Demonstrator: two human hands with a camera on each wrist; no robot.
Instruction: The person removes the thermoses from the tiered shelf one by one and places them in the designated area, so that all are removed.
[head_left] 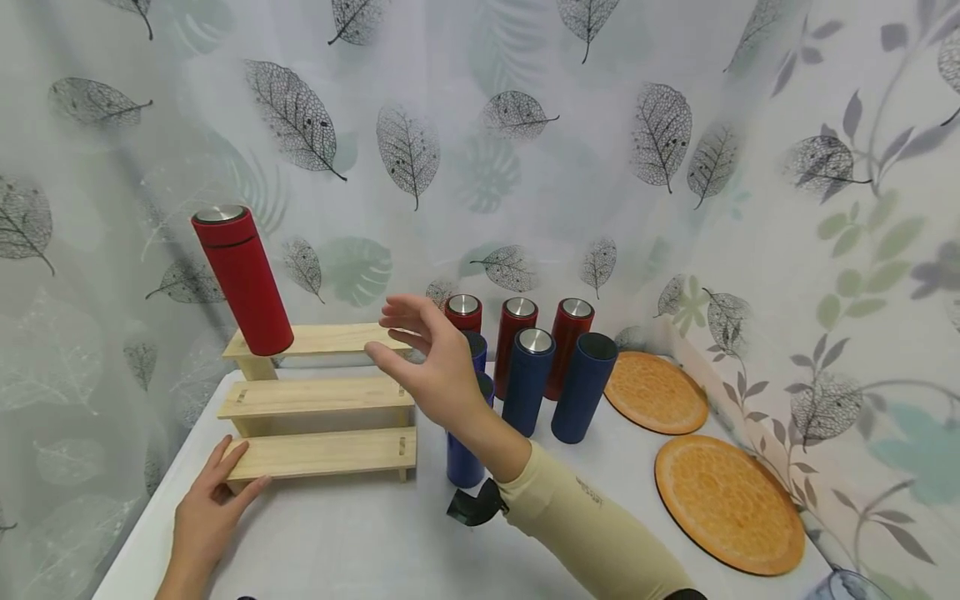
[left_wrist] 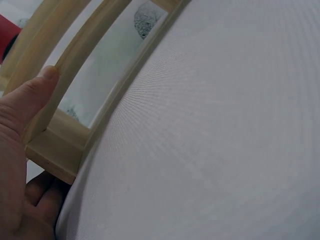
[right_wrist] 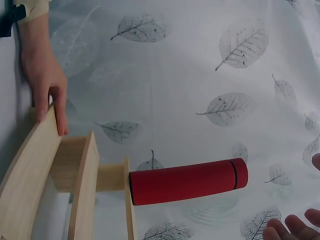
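A three-tier wooden stand [head_left: 322, 452] sits on the left of the table. My left hand [head_left: 207, 500] grips the left end of its lowest tier, thumb [left_wrist: 37, 97] along the front edge and fingers curled behind the end board. On the top tier's left end stands a red thermos bottle [head_left: 243, 283] with a silver lid top. My right hand [head_left: 431, 358] hovers in the air near the right end of that tier, fingers loosely bent and holding nothing. In the right wrist view its fingertips [right_wrist: 295, 227] are apart from the red bottle.
Several red bottles [head_left: 573, 350] and blue bottles [head_left: 528, 383] stand right of the stand, some partly hidden by my right arm. Two round orange mats [head_left: 727, 504] lie at the table's right side. A leaf-patterned curtain [head_left: 480, 192] hangs behind.
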